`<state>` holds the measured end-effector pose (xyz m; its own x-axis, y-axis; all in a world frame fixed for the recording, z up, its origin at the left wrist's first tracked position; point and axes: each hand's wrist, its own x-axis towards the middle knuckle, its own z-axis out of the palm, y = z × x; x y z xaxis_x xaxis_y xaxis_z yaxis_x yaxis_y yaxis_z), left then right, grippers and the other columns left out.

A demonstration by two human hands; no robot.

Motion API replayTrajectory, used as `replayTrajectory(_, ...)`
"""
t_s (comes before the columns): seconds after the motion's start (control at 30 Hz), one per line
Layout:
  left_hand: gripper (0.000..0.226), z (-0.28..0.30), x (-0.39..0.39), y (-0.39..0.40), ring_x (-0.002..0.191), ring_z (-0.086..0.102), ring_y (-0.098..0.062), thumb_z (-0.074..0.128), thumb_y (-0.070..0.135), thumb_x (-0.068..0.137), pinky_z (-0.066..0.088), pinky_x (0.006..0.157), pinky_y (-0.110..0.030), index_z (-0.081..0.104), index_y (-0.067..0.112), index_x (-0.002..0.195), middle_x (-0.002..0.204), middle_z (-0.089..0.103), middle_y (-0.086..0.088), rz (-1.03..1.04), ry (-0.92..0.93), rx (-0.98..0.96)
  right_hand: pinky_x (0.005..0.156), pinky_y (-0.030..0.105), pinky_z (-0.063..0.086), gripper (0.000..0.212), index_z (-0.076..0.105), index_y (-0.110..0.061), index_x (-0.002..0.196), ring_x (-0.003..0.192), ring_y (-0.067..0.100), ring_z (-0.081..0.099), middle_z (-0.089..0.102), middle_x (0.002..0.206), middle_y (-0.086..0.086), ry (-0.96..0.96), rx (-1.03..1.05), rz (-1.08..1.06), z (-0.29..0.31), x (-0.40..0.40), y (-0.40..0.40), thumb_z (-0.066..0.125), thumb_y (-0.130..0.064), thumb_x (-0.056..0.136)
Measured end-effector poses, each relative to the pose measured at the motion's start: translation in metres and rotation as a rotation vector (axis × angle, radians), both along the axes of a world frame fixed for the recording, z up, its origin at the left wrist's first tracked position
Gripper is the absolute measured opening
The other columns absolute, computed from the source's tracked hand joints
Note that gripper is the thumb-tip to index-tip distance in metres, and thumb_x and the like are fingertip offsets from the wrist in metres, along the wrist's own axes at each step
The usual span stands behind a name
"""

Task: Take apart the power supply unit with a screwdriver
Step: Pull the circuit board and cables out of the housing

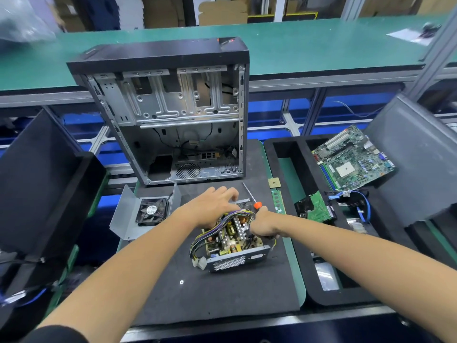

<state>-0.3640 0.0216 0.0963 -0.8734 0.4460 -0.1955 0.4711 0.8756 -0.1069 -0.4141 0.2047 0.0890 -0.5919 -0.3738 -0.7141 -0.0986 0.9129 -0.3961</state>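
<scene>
Workstation: dark grey foam mat (222,298) over a green-edged bench. Beyond it, a long green-topped table (296,43) runs the full width, edged in black, carried on an aluminium extrusion frame (291,122) with blue panels (356,105) showing behind the struts. Far back, cardboard boxes (222,13) stacked against pale uprights. Crumpled clear plastic bag (22,18) at the far left of the green table, blurred. Black foam tray (286,256) with cut-out compartments to the right of the mat. Lighting even and bright; no windows visible.
</scene>
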Motion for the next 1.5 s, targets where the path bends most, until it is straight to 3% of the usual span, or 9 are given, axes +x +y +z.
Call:
replayTrajectory(0.13, 0.067, 0.003, 0.0, -0.003, 0.097, 0.038, -0.019, 0.052, -0.008, 0.072, 0.037, 0.065, -0.032, 0.047, 0.029, 0.128, 0.126, 0.035, -0.001, 0.012, -0.065, 0.06, 0.043, 0.021, 0.032, 0.087, -0.002, -0.003, 0.146, 0.051, 0.012, 0.045, 0.049, 0.067, 0.004, -0.119, -0.025, -0.108, -0.002, -0.006, 0.005, 0.058, -0.019, 0.085)
replayTrajectory(0.27, 0.069, 0.007, -0.002, -0.006, 0.1, 0.041, -0.02, 0.047, -0.009, 0.075, 0.047, 0.061, -0.039, 0.044, 0.031, 0.131, 0.125, 0.039, 0.004, 0.041, -0.122, 0.106, 0.041, 0.02, 0.025, 0.028, 0.042, -0.008, 0.096, 0.044, 0.015, 0.038, 0.042, 0.056, 0.003, -0.166, -0.066, -0.034, -0.002, -0.014, 0.009, 0.063, -0.017, 0.079)
replayTrajectory(0.4, 0.069, 0.01, -0.005, -0.01, 0.104, 0.044, -0.018, 0.046, -0.006, 0.075, 0.042, 0.062, -0.034, 0.047, 0.032, 0.132, 0.124, 0.045, 0.008, 0.073, -0.152, 0.137, 0.043, 0.019, 0.026, 0.022, 0.043, -0.014, 0.071, 0.038, 0.014, 0.038, 0.044, 0.046, 0.0, -0.175, -0.071, -0.037, -0.001, -0.017, 0.01, 0.064, -0.013, 0.076)
replayTrajectory(0.57, 0.052, 0.015, -0.007, -0.012, 0.109, 0.052, -0.015, 0.055, 0.009, 0.084, 0.048, 0.08, -0.035, 0.052, 0.033, 0.13, 0.123, 0.051, 0.011, 0.116, -0.194, 0.262, 0.037, 0.014, 0.023, 0.012, 0.052, -0.006, 0.085, 0.029, 0.012, 0.036, 0.046, 0.046, 0.004, -0.117, -0.046, 0.023, 0.003, -0.023, 0.014, 0.06, -0.002, 0.078)
replayTrajectory(0.7, 0.048, 0.023, -0.008, -0.013, 0.107, 0.055, -0.015, 0.059, 0.012, 0.082, 0.047, 0.086, -0.034, 0.056, 0.032, 0.126, 0.117, 0.058, 0.01, 0.136, -0.226, 0.336, 0.039, 0.017, 0.024, 0.032, 0.061, 0.004, 0.109, 0.037, 0.015, 0.035, 0.045, 0.056, 0.006, -0.045, -0.058, 0.143, 0.005, -0.027, 0.02, 0.061, -0.004, 0.078)
replayTrajectory(0.8, 0.045, 0.024, -0.007, -0.015, 0.105, 0.056, -0.017, 0.06, 0.012, 0.081, 0.048, 0.087, -0.037, 0.058, 0.031, 0.122, 0.113, 0.06, 0.007, 0.149, -0.246, 0.359, 0.043, 0.021, 0.026, 0.009, 0.057, -0.003, 0.084, 0.046, 0.018, 0.035, 0.043, 0.063, 0.008, -0.027, -0.095, 0.145, 0.004, -0.027, 0.019, 0.061, -0.002, 0.076)
replayTrajectory(1.03, 0.055, 0.032, -0.005, -0.012, 0.109, 0.055, -0.015, 0.06, 0.012, 0.08, 0.047, 0.087, -0.035, 0.052, 0.036, 0.129, 0.121, 0.058, 0.01, 0.156, -0.254, 0.333, 0.05, 0.027, 0.031, 0.016, 0.049, -0.008, 0.067, 0.049, 0.021, 0.042, 0.049, 0.064, 0.012, -0.17, -0.1, 0.072, -0.001, -0.033, 0.015, 0.058, 0.001, 0.077)
replayTrajectory(1.3, 0.051, 0.03, -0.004, -0.008, 0.112, 0.054, -0.014, 0.059, 0.013, 0.082, 0.048, 0.085, -0.037, 0.051, 0.035, 0.128, 0.124, 0.057, 0.013, 0.128, -0.252, 0.273, 0.044, 0.024, 0.027, 0.021, 0.045, -0.002, 0.102, 0.044, 0.013, 0.044, 0.071, 0.064, 0.005, -0.322, -0.014, 0.091, 0.003, -0.035, 0.015, 0.057, 0.001, 0.086)
replayTrajectory(1.5, 0.049, 0.024, -0.003, -0.004, 0.111, 0.053, -0.013, 0.058, 0.013, 0.083, 0.05, 0.081, -0.039, 0.05, 0.037, 0.126, 0.121, 0.056, 0.016, 0.085, -0.229, 0.261, 0.041, 0.021, 0.031, 0.012, 0.052, -0.001, 0.093, 0.042, 0.012, 0.048, 0.065, 0.076, 0.01, -0.342, 0.04, 0.116, 0.001, -0.032, 0.016, 0.06, -0.002, 0.085)
